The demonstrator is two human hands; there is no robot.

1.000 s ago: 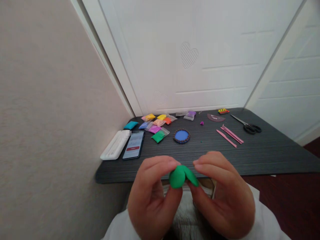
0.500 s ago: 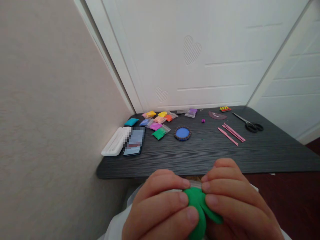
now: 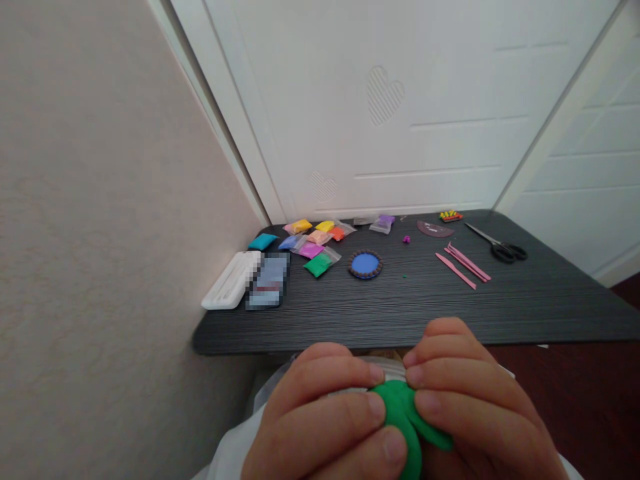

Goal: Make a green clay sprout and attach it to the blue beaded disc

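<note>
A lump of green modelling clay [image 3: 399, 403] is held in front of my body, below the table's near edge. My left hand [image 3: 320, 413] grips its left side, fingertips pressing on the surface. From the other side my right hand [image 3: 480, 393] pinches it, with a flattened flap of the clay jutting out under the fingers. A fold runs between the flap and the rounder lower part. Both thumbs and the underside of the clay are hidden.
On the dark table [image 3: 350, 320] lie several bagged clay packets [image 3: 320, 264], a blue disc with a brown beaded rim [image 3: 365, 265], pink modelling tools [image 3: 467, 263], black scissors [image 3: 503, 250], a white tray [image 3: 233, 280] and a blurred phone-like slab [image 3: 270, 280]. A wall [image 3: 100, 233] borders the left.
Both hands still hold the green clay. The clay and the left fingertips have shifted slightly to the right and down in view.
</note>
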